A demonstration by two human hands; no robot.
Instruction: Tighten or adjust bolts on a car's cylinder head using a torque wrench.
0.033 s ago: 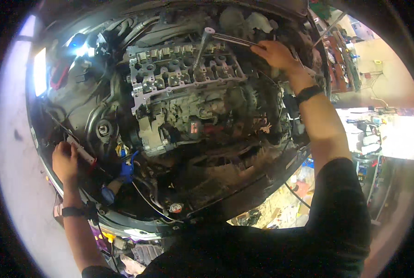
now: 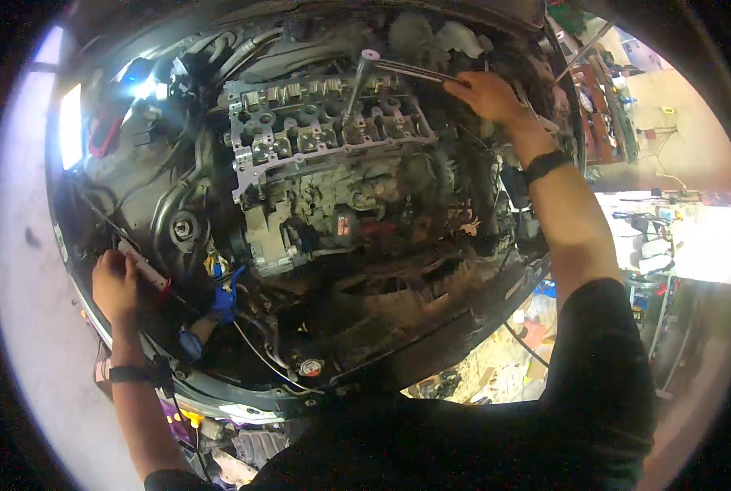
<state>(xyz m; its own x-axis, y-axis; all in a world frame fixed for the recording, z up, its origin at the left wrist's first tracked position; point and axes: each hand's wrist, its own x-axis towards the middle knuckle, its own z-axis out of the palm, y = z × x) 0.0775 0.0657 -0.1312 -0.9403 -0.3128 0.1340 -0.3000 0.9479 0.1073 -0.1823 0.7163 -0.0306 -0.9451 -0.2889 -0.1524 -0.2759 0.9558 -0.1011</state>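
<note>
My right hand (image 2: 488, 96) is closed around the end of a long-handled socket wrench (image 2: 415, 71). The wrench's head sits on a shiny extension bar (image 2: 359, 86), which slants down into the cylinder head (image 2: 300, 135) of a car engine. Its lower end goes in among the round bores, so whatever it grips is hidden. At the left edge of the engine bay, my left hand (image 2: 116, 282) is closed on a pale grey bar with a red end (image 2: 144, 266). The far side of that bar is partly covered by my fingers.
A bright work lamp (image 2: 143, 88) shines at the far left beside a red item (image 2: 103, 137). Near my left hand are a blue plastic part (image 2: 225, 301) and a thin hose (image 2: 255, 350). The engine block (image 2: 341, 200) fills the middle. A cluttered bench (image 2: 652, 237) stands at right.
</note>
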